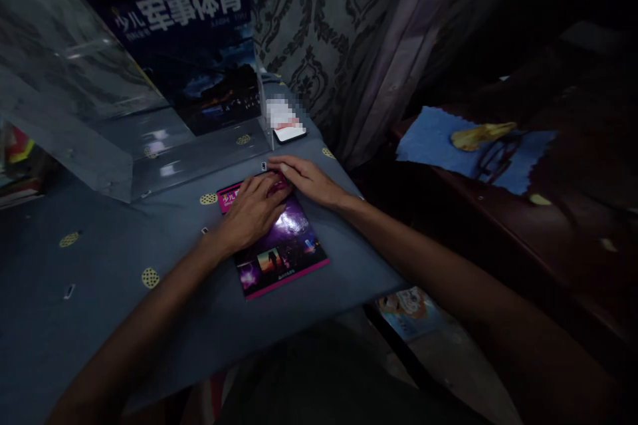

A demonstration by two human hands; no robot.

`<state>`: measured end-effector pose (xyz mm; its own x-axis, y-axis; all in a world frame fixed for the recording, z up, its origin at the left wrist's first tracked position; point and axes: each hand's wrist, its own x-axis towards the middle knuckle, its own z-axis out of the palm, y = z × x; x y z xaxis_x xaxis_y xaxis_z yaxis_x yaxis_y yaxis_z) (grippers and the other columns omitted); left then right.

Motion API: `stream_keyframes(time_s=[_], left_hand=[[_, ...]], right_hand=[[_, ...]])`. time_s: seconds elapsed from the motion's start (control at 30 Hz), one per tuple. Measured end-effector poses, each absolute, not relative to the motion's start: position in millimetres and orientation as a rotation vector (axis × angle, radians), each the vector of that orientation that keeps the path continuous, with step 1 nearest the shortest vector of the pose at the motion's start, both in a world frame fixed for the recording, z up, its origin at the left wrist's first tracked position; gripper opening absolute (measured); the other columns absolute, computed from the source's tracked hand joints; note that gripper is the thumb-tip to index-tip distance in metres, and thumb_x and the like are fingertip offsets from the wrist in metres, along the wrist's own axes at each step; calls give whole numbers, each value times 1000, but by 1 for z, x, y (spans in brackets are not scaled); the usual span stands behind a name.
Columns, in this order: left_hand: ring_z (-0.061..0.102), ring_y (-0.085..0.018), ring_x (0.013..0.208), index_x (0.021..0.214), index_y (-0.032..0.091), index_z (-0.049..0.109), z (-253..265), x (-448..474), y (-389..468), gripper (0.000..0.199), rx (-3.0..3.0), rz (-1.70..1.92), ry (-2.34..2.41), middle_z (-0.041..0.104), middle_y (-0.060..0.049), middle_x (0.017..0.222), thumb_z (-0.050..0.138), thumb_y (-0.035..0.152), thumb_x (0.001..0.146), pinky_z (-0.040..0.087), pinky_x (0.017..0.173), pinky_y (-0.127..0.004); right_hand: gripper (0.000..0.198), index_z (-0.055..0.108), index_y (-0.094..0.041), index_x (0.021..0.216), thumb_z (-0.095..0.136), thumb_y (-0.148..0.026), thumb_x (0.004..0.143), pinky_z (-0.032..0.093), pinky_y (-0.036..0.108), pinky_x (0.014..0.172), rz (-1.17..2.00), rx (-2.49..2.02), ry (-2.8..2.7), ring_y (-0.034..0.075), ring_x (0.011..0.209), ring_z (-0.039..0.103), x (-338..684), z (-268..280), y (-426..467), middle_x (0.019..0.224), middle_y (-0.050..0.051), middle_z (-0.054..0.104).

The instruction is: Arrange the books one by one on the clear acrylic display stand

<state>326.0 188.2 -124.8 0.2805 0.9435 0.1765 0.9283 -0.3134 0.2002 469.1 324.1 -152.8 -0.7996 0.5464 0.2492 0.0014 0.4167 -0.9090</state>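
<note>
A purple and pink book (279, 242) with a glossy cover lies flat on the table near its right side. Across its upper left part rests my left hand (254, 209), palm down with the fingers stretched out. My right hand (306, 179) is at the book's top right corner, its fingers extended and reaching toward the left fingertips. Neither hand grips the book; both touch or hover just over its upper end, and the undersides of the fingers are hidden.
A clear acrylic stand (199, 169) holds a dark blue book (199, 52) upright behind. A phone (288, 122) lies to its right. Several books (20, 165) stand at the left edge. A blue cloth (428, 139) with a yellow item (478, 137) covers part of the dark furniture at right.
</note>
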Motion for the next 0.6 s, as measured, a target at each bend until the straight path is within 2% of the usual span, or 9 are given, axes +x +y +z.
stream_keyframes(time_s=[0.17,0.33,0.5,0.6], left_hand=[[51,-30,130,138,19,61,-120,344,172,39,2551,339,1624,57,-15,138,43,30,105,37,116,-55],[49,-29,138,140,26,60,-119,365,146,40,2620,303,1430,57,-13,144,41,37,106,29,120,-62],[46,-30,144,143,24,57,-120,372,137,42,2611,286,1427,56,-14,148,42,40,106,27,122,-62],[43,-30,147,145,27,55,-122,374,133,43,2621,248,1418,53,-13,152,43,41,106,25,123,-63]], right_hand=[[41,63,-13,132,43,-34,104,47,42,111,1386,-441,-2142,22,124,65,469,-153,324,130,13,72],[39,65,-18,131,44,-36,104,47,41,110,1368,-448,-2159,21,124,65,470,-151,323,131,9,72],[38,66,-17,130,45,-34,103,48,42,109,1304,-444,-2194,22,122,66,471,-151,322,129,9,72],[37,65,-17,130,46,-33,103,49,42,108,1238,-458,-2228,22,121,66,471,-152,320,129,9,72]])
